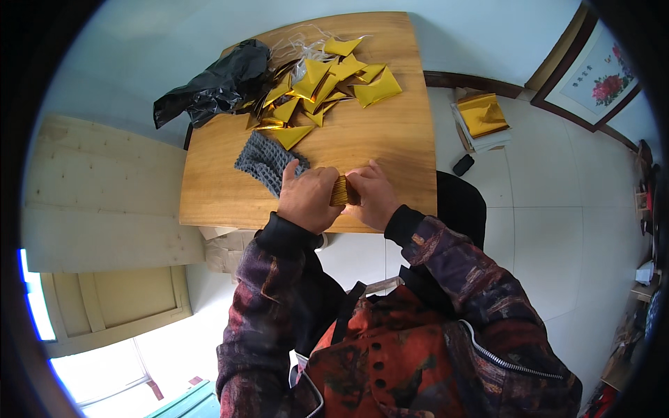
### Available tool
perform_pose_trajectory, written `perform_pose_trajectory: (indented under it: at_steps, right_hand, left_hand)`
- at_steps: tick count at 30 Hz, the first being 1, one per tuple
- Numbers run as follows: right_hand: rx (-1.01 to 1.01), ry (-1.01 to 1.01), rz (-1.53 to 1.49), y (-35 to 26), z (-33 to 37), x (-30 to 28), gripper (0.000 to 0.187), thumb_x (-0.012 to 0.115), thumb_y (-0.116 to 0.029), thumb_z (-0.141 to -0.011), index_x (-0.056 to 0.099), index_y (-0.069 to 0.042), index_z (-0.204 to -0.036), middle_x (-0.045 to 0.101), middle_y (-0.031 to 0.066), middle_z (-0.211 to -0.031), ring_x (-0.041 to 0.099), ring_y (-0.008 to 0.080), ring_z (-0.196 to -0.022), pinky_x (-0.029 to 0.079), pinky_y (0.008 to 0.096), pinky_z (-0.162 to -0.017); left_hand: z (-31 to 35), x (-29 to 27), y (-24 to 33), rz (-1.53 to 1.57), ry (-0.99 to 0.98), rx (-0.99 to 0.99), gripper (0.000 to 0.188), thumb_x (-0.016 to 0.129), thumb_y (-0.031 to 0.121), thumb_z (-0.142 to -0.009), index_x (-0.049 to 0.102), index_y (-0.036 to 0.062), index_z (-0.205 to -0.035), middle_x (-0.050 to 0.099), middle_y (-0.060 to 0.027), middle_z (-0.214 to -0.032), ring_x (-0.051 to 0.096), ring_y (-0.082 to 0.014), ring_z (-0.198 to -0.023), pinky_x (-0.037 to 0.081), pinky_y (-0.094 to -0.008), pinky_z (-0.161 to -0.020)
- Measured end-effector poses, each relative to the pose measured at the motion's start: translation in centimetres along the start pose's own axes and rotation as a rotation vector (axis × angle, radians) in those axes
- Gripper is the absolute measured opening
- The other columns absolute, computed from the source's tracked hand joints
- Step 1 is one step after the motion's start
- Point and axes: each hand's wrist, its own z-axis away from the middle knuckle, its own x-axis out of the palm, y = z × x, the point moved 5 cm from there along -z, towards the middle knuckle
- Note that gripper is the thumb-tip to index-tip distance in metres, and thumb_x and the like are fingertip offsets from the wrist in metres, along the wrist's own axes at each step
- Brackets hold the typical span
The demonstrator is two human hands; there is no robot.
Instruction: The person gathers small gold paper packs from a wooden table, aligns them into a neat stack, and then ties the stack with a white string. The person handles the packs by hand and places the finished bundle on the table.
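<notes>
Near the front edge of the wooden table (390,139), my left hand (309,197) and my right hand (375,195) grip a small stack of gold paper (339,191) from both sides. Layered edges of the stack face up between my fingers, and its ends are hidden by the hands. Just beyond my left hand lies a grey waffle-textured cloth (261,161), bunched on the wood. Farther back is a loose heap of folded gold foil paper pieces (313,83), many with pointed corners.
A crumpled black plastic bag (216,83) lies at the table's far left, with clear plastic strands (300,49) behind the heap. On the tiled floor to the right are a pile of gold sheets (482,115) and a small black object (463,165). A framed flower picture (592,76) leans by the wall.
</notes>
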Motion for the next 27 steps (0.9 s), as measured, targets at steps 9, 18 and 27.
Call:
perform_pose_trajectory:
  at_steps: [9, 18, 27]
  right_hand:
    - [0.010, 0.035, 0.100, 0.15, 0.24, -0.07, 0.041, 0.081, -0.021, -0.065, 0.059, -0.006, -0.097, 0.062, 0.0110, -0.098, 0.050, 0.0304, -0.110, 0.027, 0.0499, -0.105]
    - [-0.011, 0.112, 0.065, -0.20, 0.35, -0.15, 0.030, 0.075, -0.010, -0.063, 0.055, -0.007, -0.085, 0.060, 0.0082, -0.092, 0.050, 0.0319, -0.110, 0.031, 0.0505, -0.099]
    - [0.008, 0.079, 0.205, -0.05, 0.38, -0.12, 0.038, 0.080, -0.020, -0.063, 0.060, -0.007, -0.092, 0.062, 0.0114, -0.100, 0.050, 0.0296, -0.110, 0.026, 0.0494, -0.105]
  left_hand:
    - [0.03, 0.09, 0.56, -0.050, 0.031, 0.022, 0.031, 0.071, 0.022, -0.070, 0.055, 0.0086, -0.092, 0.062, -0.0094, -0.087, 0.061, -0.0293, -0.094, 0.029, -0.0525, -0.103]
    - [0.29, 0.34, 0.51, -0.060, 0.072, 0.028, 0.028, 0.070, 0.024, -0.071, 0.055, 0.0091, -0.090, 0.063, -0.0092, -0.084, 0.061, -0.0285, -0.091, 0.031, -0.0515, -0.102]
    - [0.03, 0.44, 0.45, -0.023, 0.063, 0.000, 0.030, 0.071, 0.025, -0.070, 0.055, 0.0094, -0.091, 0.063, -0.0089, -0.084, 0.062, -0.0289, -0.089, 0.031, -0.0524, -0.102]
